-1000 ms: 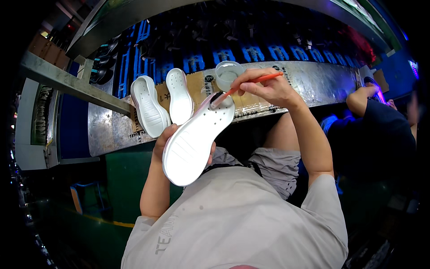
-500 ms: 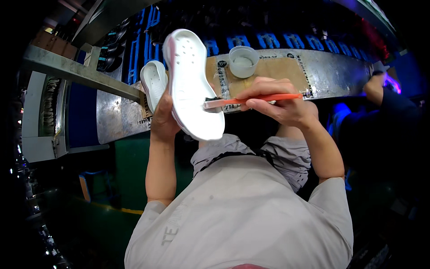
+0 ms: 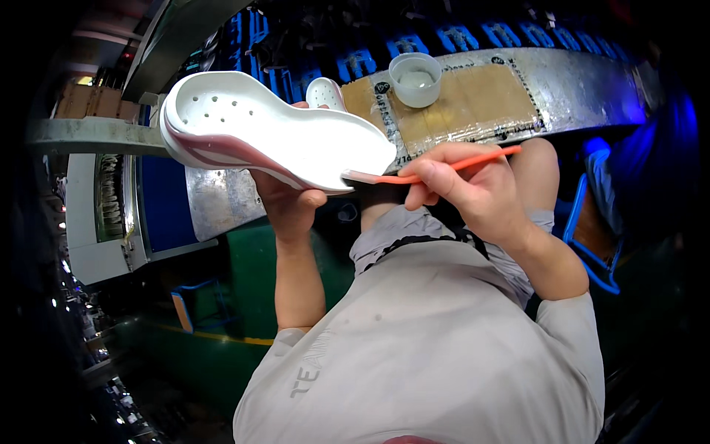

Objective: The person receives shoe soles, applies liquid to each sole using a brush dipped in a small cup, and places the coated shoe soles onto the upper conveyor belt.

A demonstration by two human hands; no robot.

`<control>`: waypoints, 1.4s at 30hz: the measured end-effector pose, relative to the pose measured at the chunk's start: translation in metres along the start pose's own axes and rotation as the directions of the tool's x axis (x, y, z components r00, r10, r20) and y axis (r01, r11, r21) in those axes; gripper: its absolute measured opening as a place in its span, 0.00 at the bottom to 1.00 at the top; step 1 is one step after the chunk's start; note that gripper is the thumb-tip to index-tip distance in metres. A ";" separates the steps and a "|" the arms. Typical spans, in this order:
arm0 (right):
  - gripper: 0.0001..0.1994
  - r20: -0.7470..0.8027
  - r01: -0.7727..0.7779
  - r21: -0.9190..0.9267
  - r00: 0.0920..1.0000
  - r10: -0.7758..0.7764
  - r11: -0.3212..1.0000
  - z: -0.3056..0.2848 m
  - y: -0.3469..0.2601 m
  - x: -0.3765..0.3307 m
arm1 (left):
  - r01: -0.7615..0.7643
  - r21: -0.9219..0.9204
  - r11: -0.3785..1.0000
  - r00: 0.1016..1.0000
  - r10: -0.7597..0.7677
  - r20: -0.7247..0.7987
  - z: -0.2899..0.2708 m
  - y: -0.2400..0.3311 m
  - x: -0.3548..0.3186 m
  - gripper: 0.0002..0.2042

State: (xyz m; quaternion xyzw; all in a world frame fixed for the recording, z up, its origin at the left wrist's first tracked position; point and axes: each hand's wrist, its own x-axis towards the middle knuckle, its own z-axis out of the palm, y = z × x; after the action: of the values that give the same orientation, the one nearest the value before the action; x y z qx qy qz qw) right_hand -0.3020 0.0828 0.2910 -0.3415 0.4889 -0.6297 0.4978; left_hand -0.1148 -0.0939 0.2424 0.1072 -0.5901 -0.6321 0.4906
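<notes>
Lengthwise, the sole [image 3: 281,137], gripped by the left fingers [image 3: 313,198], is slanted down rightward toward the brush [image 3: 390,179] pinched by the right fingers [image 3: 444,182].

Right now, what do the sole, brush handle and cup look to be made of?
Sole: probably moulded foam or rubber, mostly matte white; the thick, rounded walls suggest it, though which one stays open. Brush handle: likely plastic, smooth, evenly orange-red. Cup: seemingly plastic, judging by its milky, translucent wall.
</notes>
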 end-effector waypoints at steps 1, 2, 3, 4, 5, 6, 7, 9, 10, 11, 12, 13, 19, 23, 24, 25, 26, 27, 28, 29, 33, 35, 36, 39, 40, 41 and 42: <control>0.12 -0.005 0.000 0.012 1.000 0.000 1.000 0.002 0.004 0.002 | 0.007 0.007 1.000 1.000 -0.007 0.007 0.001 -0.001 -0.001 0.63; 0.13 0.014 0.009 0.120 1.000 -0.010 0.993 0.004 0.008 0.004 | -0.013 0.054 0.998 0.999 0.010 0.051 0.002 -0.002 0.000 0.62; 0.14 0.032 0.017 0.224 0.999 -0.024 0.974 0.006 0.012 0.007 | -0.038 0.099 0.994 0.995 0.028 0.095 0.002 -0.002 0.001 0.61; 0.16 0.052 0.013 0.259 0.998 -0.027 0.966 0.006 0.015 0.008 | -0.041 0.078 0.996 0.995 0.033 0.098 0.001 -0.006 0.000 0.59; 0.16 0.050 0.017 0.261 0.998 -0.031 0.965 0.007 0.015 0.010 | -0.042 0.078 0.996 0.994 0.034 0.103 0.001 -0.009 0.001 0.59; 0.17 0.040 0.012 0.310 0.999 -0.026 0.951 0.008 0.013 0.013 | -0.038 0.079 0.996 0.994 0.029 0.110 0.003 -0.011 0.002 0.60; 0.17 0.032 0.007 0.361 0.999 -0.020 0.932 0.009 0.014 0.014 | -0.033 0.082 0.996 0.993 0.024 0.117 0.006 -0.011 0.002 0.60; 0.17 0.025 0.006 0.376 1.000 -0.017 0.926 0.008 0.012 0.018 | -0.013 0.105 0.994 0.994 0.001 0.107 0.013 -0.007 0.004 0.60; 0.17 0.015 0.002 0.391 1.000 -0.008 0.921 0.007 0.010 0.019 | 0.012 0.125 0.992 0.995 -0.024 0.095 0.018 -0.004 0.004 0.60; 0.17 0.020 0.025 0.381 0.999 -0.035 0.924 0.004 0.010 0.022 | -0.016 0.122 0.992 0.994 0.003 0.106 0.018 -0.005 0.004 0.60; 0.17 -0.014 0.014 0.421 1.000 -0.009 0.907 -0.001 0.013 0.022 | 0.032 0.138 0.990 0.994 -0.045 0.095 0.014 -0.010 -0.002 0.56; 0.18 -0.056 0.015 0.451 0.998 0.011 0.892 -0.009 0.016 0.025 | 0.073 0.141 0.987 0.992 -0.086 0.091 0.011 -0.020 -0.005 0.53; 0.16 -0.373 0.294 0.421 0.918 -0.132 0.858 -0.071 0.046 0.019 | 0.701 -0.488 0.520 0.708 -0.592 0.386 0.017 -0.013 -0.001 0.41; 0.16 -0.532 0.357 0.378 0.839 -0.115 0.854 -0.104 0.053 0.003 | 0.819 -0.528 0.224 0.569 -0.430 0.701 0.062 0.013 0.088 0.40; 0.16 -0.531 0.358 0.378 0.839 -0.117 0.854 -0.106 0.054 0.000 | 0.760 -0.511 0.401 0.641 -0.337 0.689 0.086 0.029 0.120 0.38; 0.16 -0.525 0.352 0.367 0.842 -0.120 0.861 -0.108 0.054 -0.002 | 0.706 -0.511 0.490 0.672 -0.237 0.702 0.101 0.035 0.158 0.37; 0.16 -0.520 0.344 0.357 0.846 -0.121 0.868 -0.108 0.056 -0.002 | 0.659 -0.524 0.540 0.671 -0.107 0.734 0.110 0.033 0.211 0.36; 0.16 -0.516 0.340 0.357 0.848 -0.120 0.870 -0.106 0.058 -0.002 | 0.644 -0.520 0.562 0.598 0.054 0.799 0.113 0.024 0.275 0.35; 0.16 -0.483 0.332 0.380 0.867 -0.121 0.863 -0.105 0.061 -0.001 | 0.638 -0.515 0.573 0.545 0.136 0.827 0.118 0.015 0.332 0.34; 0.16 -0.467 0.327 0.398 0.876 -0.117 0.857 -0.106 0.066 0.000 | 0.235 -0.511 0.827 0.902 0.010 0.432 0.152 0.021 0.355 0.35; 0.16 -0.428 0.309 0.380 0.894 -0.131 0.872 -0.106 0.075 0.000 | -0.073 0.236 0.969 0.972 0.016 0.233 0.157 0.017 0.376 0.28; 0.16 -0.454 0.294 0.359 0.884 -0.110 0.886 -0.108 0.080 -0.003 | 0.109 0.116 0.987 0.937 -0.141 0.320 0.138 0.008 0.351 0.29; 0.16 -0.464 0.285 0.329 0.879 -0.109 0.900 -0.112 0.083 -0.003 | 0.145 0.167 0.975 0.919 -0.195 0.343 0.120 0.007 0.322 0.25; 0.17 -0.465 0.249 0.290 0.881 -0.091 0.924 -0.122 0.087 0.001 | 0.139 0.668 0.731 0.967 -0.245 0.068 0.062 -0.020 0.228 0.21; 0.17 -0.456 0.223 0.206 0.883 -0.108 0.953 -0.128 0.087 0.006 | 0.025 0.934 0.356 0.979 -0.199 0.050 0.039 -0.037 0.201 0.22; 0.17 -0.447 0.201 0.119 0.885 -0.128 0.972 -0.132 0.085 0.012 | 0.001 0.999 0.048 0.975 -0.223 0.009 0.017 -0.056 0.175 0.27; 0.17 -0.435 0.161 0.006 0.889 -0.142 0.987 -0.136 0.082 0.020 | 0.074 0.989 -0.130 0.944 -0.310 -0.111 -0.002 -0.073 0.144 0.29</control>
State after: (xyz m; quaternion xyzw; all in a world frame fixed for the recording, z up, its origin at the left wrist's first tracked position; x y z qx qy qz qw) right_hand -0.4084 0.0992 0.1724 -0.2195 0.5457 -0.7370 0.3331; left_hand -0.2206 -0.2158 0.2439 0.4677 -0.8759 -0.0593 0.1026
